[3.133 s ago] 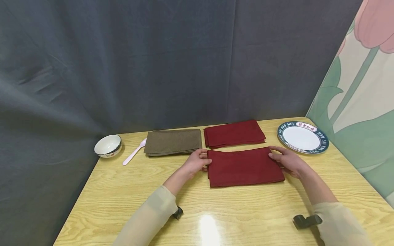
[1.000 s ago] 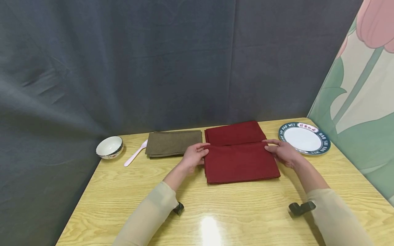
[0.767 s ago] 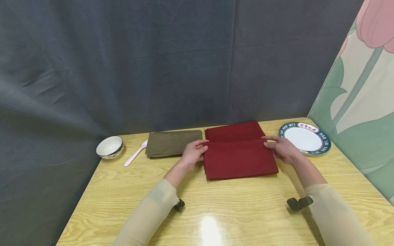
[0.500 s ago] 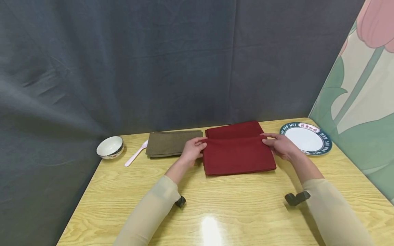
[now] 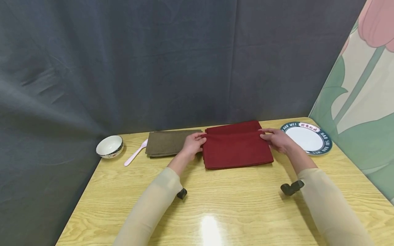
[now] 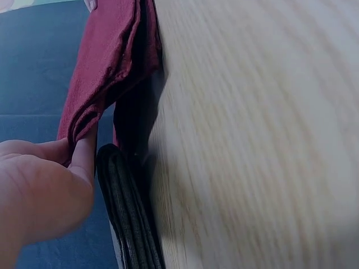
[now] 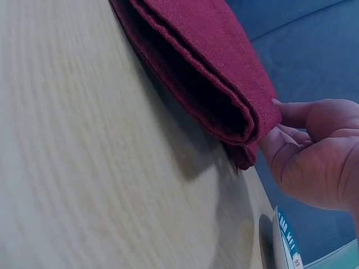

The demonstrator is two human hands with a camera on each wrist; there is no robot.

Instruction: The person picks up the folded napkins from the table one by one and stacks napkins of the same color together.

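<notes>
A folded dark red cloth [image 5: 237, 150] is held at its two far corners. My left hand [image 5: 192, 145] pinches the left corner between thumb and fingers, and the left wrist view shows the cloth's layers [image 6: 106, 73] gripped there. At the right corner, my right hand [image 5: 277, 139] pinches the fold; in the right wrist view that end of the cloth [image 7: 213, 73] stands off the table. Behind it lies a second folded red cloth [image 5: 237, 127], its near part covered by the held one. A folded brown cloth [image 5: 167, 141] lies just left of my left hand.
At the far left stand a white bowl [image 5: 109, 146] with a patterned outside and a pink spoon [image 5: 135, 153], whose end reaches the brown cloth. A blue-rimmed plate [image 5: 326, 147] sits to the right of my right hand. A dark curtain [image 5: 172, 65] hangs behind the table [image 5: 240, 201].
Both hands have carried the held red cloth away from me, toward the back of the table. It now covers much of the second red cloth, which lay apart from it at first.
</notes>
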